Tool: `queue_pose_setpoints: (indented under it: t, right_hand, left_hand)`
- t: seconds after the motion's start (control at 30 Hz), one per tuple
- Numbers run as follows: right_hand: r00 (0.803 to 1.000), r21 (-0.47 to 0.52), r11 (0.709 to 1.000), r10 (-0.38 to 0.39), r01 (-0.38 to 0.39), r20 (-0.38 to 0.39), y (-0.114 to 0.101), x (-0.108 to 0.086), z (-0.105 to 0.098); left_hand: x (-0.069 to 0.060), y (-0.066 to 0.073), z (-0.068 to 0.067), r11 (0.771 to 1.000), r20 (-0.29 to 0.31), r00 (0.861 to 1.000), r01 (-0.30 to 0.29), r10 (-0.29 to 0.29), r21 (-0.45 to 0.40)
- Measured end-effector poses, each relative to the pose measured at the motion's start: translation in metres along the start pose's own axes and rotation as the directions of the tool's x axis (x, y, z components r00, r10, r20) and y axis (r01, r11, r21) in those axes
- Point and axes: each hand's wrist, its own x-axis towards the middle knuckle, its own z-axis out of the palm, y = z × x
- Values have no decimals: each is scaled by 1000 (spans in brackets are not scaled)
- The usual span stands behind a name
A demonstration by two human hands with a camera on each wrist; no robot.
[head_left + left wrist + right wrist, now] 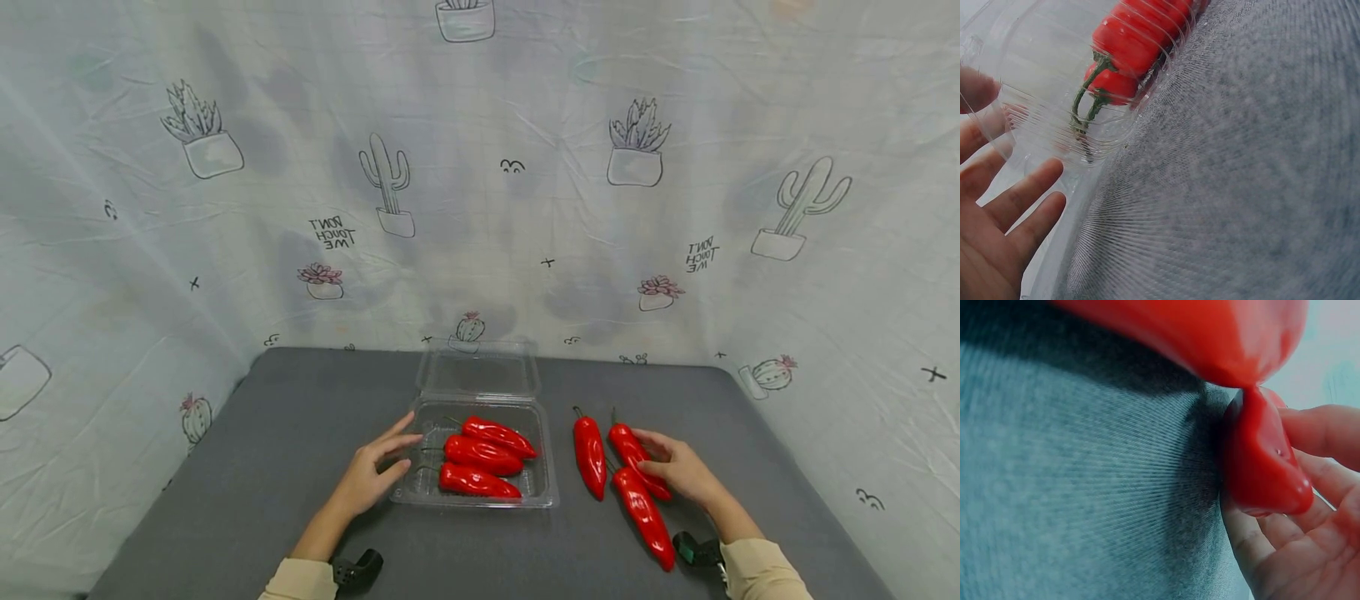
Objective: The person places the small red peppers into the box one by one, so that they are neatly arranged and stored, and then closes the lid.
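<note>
Three red chili peppers with green stems lie side by side in a clear plastic clamshell box, whose lid stands raised at the back. At the box's left side is my left hand, its fingers spread and fairly straight by the wall. In the left wrist view, that hand is beside the see-through ribbed wall. On the right, my right hand grips a red chili pepper from its right side. The right wrist view shows thumb and fingers on either side of this pepper.
Two more red peppers lie on the dark grey table: one left of the gripped pepper, one in front of it. A pale curtain with cactus drawings hangs behind the table and along both sides.
</note>
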Motion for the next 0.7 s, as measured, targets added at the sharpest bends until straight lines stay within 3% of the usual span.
queue_pose_setpoints:
  t: [0.23, 0.47, 0.7]
  right_hand:
    - [999, -6, 1000, 21, -21, -30, -1, 0, 0]
    - [995, -10, 999, 46, -47, -84, -5, 2, -4]
    - [996, 10, 1000, 22, -21, -82, -13, 1, -7]
  left_hand:
    - [1, 1, -1, 999, 13, 1000, 28, -28, -33]
    - [1, 1, 0, 1000, -12, 1000, -10, 10, -2]
    - [0, 2, 0, 1000, -13, 1000, -9, 9, 3]
